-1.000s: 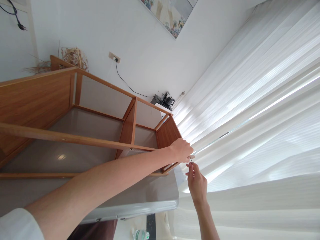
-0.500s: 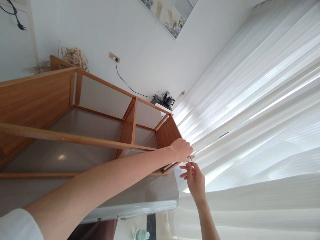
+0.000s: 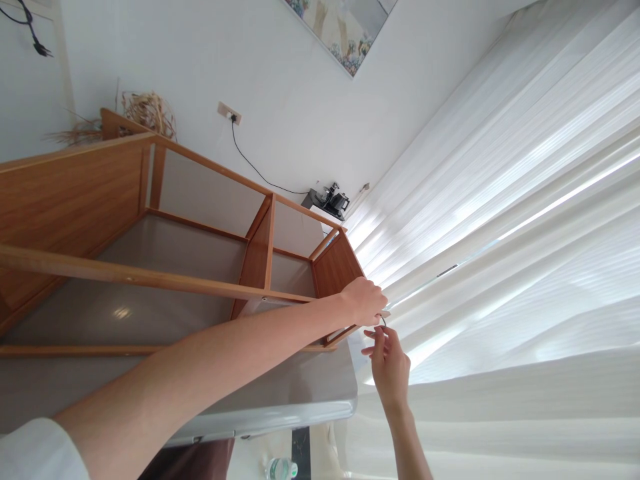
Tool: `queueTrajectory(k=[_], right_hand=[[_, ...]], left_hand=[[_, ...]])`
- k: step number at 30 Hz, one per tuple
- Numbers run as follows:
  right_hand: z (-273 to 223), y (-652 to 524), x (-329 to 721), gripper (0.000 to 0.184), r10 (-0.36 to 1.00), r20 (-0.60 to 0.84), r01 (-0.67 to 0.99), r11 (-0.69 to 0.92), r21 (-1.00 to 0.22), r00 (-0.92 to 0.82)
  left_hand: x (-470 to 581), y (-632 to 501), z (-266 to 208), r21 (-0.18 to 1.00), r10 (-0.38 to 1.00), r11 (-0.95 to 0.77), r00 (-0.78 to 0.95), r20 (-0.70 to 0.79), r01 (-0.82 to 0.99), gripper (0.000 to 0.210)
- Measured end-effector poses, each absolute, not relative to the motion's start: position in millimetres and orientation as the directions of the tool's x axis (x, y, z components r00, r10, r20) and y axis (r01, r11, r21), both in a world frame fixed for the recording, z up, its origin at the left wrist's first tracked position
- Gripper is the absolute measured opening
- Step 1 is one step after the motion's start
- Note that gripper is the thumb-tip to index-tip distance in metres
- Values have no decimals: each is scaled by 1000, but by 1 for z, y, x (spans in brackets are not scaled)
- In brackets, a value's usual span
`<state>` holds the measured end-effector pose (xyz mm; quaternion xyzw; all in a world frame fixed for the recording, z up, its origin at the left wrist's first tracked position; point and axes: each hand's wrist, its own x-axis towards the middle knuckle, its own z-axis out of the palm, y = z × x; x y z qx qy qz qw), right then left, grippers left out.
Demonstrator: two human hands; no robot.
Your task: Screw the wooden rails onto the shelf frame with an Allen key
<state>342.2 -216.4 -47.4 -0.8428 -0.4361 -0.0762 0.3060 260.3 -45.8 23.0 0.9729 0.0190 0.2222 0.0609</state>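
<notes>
A wooden frame point(image 3: 269, 241) with side panels and a middle divider lies on a grey table point(image 3: 300, 387). My left arm reaches across the frame's front rails. At the far right corner, my left hand point(image 3: 363, 300) is closed round the frame's end, and a wood tip shows just past the fingers. Just below it, my right hand point(image 3: 391, 363) pinches a small bent metal Allen key point(image 3: 384, 321) between thumb and forefinger, the other fingers loosely curled. The key's upper end meets the frame corner under my left hand; where it seats is hidden.
White curtains point(image 3: 500, 267) hang close on the right. Behind the frame are a black kettle set point(image 3: 333, 200), a cord to a wall socket point(image 3: 229, 113) and dried stalks point(image 3: 150, 113). A plastic bottle point(image 3: 281, 469) stands below the table edge.
My right hand has shifted very slightly and the Allen key's bend sits at a different angle. My left hand stays on the frame corner.
</notes>
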Motion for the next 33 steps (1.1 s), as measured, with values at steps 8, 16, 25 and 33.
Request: queueTrajectory(k=[8, 16, 25, 33], right_hand=[[-50, -219, 357, 32, 727, 420, 840, -479, -256, 543], [-53, -221, 356, 31, 732, 441, 853, -471, -225, 520], [-52, -223, 364, 38, 757, 493, 870, -493, 0, 429], [-47, -223, 367, 35, 772, 448, 880, -468, -81, 452]], left_hand=[[258, -45, 24, 126, 69, -992, 902, 427, 17, 22], [258, -46, 24, 122, 65, -992, 902, 427, 13, 22], [258, -46, 24, 123, 70, -992, 904, 422, 19, 20], [258, -46, 23, 117, 66, -993, 906, 418, 18, 23]])
